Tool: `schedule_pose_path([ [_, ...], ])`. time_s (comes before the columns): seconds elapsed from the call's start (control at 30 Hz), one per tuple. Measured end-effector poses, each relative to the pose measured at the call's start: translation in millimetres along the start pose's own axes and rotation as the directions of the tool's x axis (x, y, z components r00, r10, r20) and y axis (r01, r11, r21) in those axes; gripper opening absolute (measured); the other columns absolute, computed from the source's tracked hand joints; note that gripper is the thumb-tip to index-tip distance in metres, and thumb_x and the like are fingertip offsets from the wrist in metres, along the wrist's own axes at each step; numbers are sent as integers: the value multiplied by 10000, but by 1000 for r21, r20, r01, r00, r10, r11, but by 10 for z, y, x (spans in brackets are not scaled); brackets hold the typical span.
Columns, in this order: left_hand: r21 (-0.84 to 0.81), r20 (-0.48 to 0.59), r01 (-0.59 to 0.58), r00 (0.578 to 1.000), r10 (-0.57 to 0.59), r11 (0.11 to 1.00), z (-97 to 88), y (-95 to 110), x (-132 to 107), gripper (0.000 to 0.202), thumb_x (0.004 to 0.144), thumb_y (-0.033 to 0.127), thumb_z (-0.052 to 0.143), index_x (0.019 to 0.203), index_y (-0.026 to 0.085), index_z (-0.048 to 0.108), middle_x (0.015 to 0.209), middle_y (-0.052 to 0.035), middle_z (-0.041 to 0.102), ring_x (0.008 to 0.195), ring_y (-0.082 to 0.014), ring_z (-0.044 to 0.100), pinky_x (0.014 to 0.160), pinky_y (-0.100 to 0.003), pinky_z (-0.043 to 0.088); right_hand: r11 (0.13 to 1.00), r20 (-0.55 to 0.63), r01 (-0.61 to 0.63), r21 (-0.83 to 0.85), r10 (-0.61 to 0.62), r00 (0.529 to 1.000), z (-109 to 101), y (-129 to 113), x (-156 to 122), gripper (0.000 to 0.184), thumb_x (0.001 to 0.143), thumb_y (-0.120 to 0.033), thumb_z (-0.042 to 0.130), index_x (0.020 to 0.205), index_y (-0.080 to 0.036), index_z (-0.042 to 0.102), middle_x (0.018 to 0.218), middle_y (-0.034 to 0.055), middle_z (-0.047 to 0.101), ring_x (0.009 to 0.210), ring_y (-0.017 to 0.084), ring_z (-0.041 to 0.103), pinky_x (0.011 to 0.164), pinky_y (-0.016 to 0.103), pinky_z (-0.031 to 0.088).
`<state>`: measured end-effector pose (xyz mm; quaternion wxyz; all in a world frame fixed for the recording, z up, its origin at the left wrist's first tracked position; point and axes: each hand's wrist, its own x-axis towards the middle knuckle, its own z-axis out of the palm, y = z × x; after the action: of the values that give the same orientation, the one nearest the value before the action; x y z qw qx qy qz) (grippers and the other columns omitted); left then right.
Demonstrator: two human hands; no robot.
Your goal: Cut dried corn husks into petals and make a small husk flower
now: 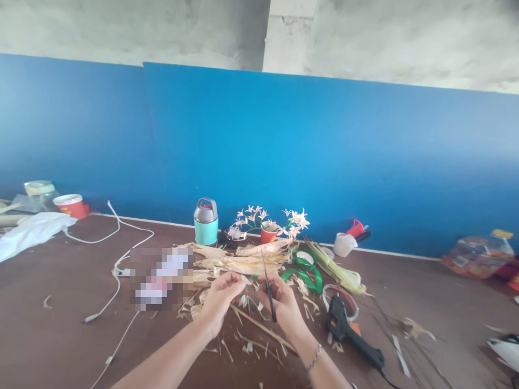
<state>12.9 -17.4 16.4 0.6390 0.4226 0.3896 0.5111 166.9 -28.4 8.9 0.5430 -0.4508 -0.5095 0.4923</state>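
Over the middle of the brown table, my left hand (223, 300) pinches a small pale piece (247, 281), which looks like a bit of corn husk. Close beside it, my right hand (284, 305) is closed on a pair of scissors (269, 294), blades pointing up and away from me. Dry corn husks (239, 263) lie just beyond both hands, with husk scraps below them. Something green shows between the hands, too small to make out. Behind the husks, pale flowers on green stems (298, 220) stand in a red paper cup (268, 232).
A black glue gun (352, 335) and a tape roll (352, 310) lie to the right. Green ribbon (312, 273) and greenish husk strips (340, 270) are behind them. A turquoise flask (206, 227) stands near the blue partition (243, 135). White cables (117, 281) trail across the left side.
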Motion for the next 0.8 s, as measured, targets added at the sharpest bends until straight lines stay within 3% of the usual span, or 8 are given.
schedule_pose_path([
  [0.13,84,38,-1,999,-2,996,64,14,-38,143,647,270,688,656,167,589,612,16,597,559,-109,515,562,-219,367,996,-29,22,92,-19,999,62,-71,-50,369,567,-262,774,875,-192,583,662,-20,566,553,110,463,477,205,369],
  [0.3,158,64,-40,998,30,987,104,-27,-57,196,610,312,728,674,163,618,600,8,609,590,-132,529,588,-231,376,985,-12,-23,171,25,1000,94,-108,-62,368,520,-263,805,803,-191,582,620,-33,556,515,92,435,486,208,365],
  [0.43,85,118,10,993,-20,996,85,-38,-69,191,688,339,670,763,164,660,646,-17,634,642,-150,546,615,-244,389,958,61,-131,256,119,991,65,-146,-75,352,570,-276,783,839,-186,576,649,-22,565,548,104,478,484,202,351],
  [0.57,14,171,74,982,-75,997,76,-8,-86,225,697,314,674,865,166,681,671,-14,632,595,-110,492,578,-216,355,911,169,-236,339,187,968,13,-116,-89,307,617,-230,751,865,-186,575,664,-34,546,516,65,419,442,166,272],
  [0.8,-38,236,89,969,-77,995,80,-2,-88,223,676,310,701,846,167,685,649,6,582,522,-70,371,528,-202,292,861,190,-297,412,238,953,1,-57,-83,383,554,-187,759,901,-202,596,622,-55,531,497,62,411,428,163,229],
])
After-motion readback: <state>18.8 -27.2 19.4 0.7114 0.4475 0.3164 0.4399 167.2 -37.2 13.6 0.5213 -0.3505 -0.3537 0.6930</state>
